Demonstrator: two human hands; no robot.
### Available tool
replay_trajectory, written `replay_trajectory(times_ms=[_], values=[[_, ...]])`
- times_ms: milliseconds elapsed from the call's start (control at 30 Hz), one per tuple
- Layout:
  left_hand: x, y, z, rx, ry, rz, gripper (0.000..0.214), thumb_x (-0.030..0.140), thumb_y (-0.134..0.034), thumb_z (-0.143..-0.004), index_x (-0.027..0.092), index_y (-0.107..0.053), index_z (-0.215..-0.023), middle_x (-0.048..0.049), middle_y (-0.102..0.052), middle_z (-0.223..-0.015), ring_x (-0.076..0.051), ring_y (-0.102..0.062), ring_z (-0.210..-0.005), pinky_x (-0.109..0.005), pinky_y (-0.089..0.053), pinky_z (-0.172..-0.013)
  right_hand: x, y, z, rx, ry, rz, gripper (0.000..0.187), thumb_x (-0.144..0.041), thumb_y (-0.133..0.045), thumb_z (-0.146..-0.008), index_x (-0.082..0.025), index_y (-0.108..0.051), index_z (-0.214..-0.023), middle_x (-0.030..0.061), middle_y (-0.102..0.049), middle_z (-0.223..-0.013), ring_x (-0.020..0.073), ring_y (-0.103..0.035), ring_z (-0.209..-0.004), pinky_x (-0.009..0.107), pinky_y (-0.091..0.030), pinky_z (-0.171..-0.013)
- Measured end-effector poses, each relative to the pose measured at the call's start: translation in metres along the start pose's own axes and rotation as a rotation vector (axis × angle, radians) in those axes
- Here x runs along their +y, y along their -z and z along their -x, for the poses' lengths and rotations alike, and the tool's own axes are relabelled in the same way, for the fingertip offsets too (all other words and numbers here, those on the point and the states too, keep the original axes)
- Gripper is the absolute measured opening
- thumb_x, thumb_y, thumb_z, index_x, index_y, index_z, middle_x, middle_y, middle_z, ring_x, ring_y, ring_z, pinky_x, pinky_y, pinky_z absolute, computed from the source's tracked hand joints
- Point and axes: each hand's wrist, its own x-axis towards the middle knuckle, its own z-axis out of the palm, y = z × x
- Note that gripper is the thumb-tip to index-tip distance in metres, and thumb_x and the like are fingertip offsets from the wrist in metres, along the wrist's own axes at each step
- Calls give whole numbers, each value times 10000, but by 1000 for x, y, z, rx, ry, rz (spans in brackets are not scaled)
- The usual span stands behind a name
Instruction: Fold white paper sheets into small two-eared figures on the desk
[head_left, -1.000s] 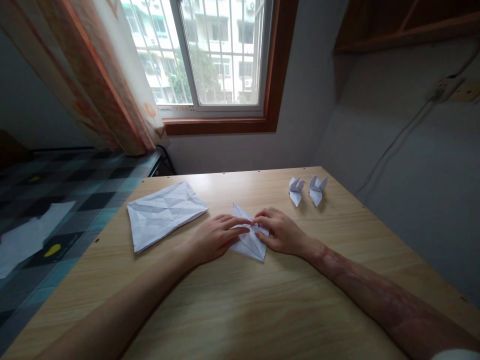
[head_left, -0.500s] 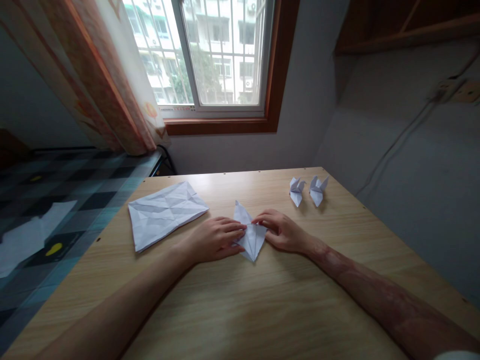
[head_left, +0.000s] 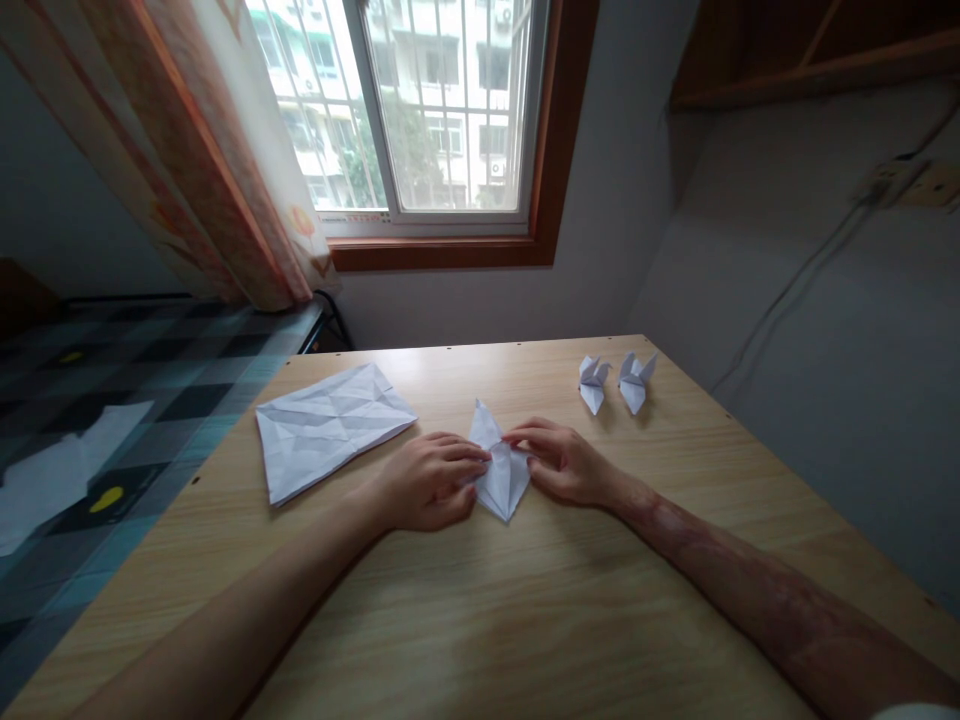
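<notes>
A folded piece of white paper (head_left: 504,485), pointed at its far and near ends, lies on the table between my hands. From the left, my left hand (head_left: 435,480) rests its fingertips on the paper's left side, with the thumb close to the lower left edge. My right hand (head_left: 559,460) grips the right side, its index finger on the middle crease and its thumb at the right edge. Toward the back right stand two folded paper cranes (head_left: 593,384) side by side. Fingertips cover part of the paper's middle.
Creased white sheets (head_left: 334,425) lie on the wooden table (head_left: 450,620) left of my left hand. Beyond the table's left side is a bed with a checked cover (head_left: 180,350) and loose paper (head_left: 67,465). A window (head_left: 450,110) is behind.
The left thumb has drawn back left, off the paper's lower left part. The paper's far tip has shifted slightly right, and its right edge is drawn in a little.
</notes>
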Motion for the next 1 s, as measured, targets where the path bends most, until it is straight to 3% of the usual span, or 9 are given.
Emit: replay_trajectory(times_ms=[100,233,400,633,867,1000], values=[[12,-2,-6,30,222,-24,254,440,-688,-1027,216,-773,-1112,-114,-830,-1183,-266,-812,-1022,-391,-625,-924,1,0,2,-22,-31,-23,581,-26,-607,-885,-240,-731,-1411,100,-757,-1308,235,-757,-1169,387,-632,-1048],[22,-9,-11,21,401,-153,414,611,-797,-914,210,-721,-982,-103,-776,-1035,-270,-761,-903,-391,-602,-823,2,1,3,-22,-78,15,548,-45,-601,-895,-235,-722,-1394,75,-796,-1204,229,-763,-1107,395,-616,-1026],[20,-11,-9,-39,320,-198,341,405,-731,-955,240,-726,-1254,-112,-756,-1290,-299,-771,-1092,-424,-621,-942,2,3,1,13,-52,176,448,-60,-633,-895,-242,-742,-1289,79,-785,-1201,255,-730,-1113,431,-578,-1035],[18,-6,-7,-99,247,-214,308,302,-687,-898,227,-759,-1189,-123,-641,-1560,-300,-803,-1103,-438,-652,-951,2,4,-1,70,-23,262,407,-59,-625,-919,-251,-713,-1266,88,-770,-1223,280,-700,-1185,468,-556,-1075],[18,7,-10,-193,178,-101,395,234,-685,-874,225,-696,-1269,-114,-743,-1374,-298,-790,-1140,-406,-626,-1031,4,2,-2,50,4,275,355,-78,-636,-943,-233,-722,-1250,111,-762,-1264,291,-684,-1246,495,-545,-1123],[15,16,-11,-221,154,-58,446,364,-781,-872,231,-680,-1286,-130,-741,-1372,-321,-783,-1158,-397,-616,-1028,2,3,-4,45,23,285,341,-72,-647,-940,-238,-732,-1226,110,-764,-1267,292,-685,-1251,499,-551,-1130]])
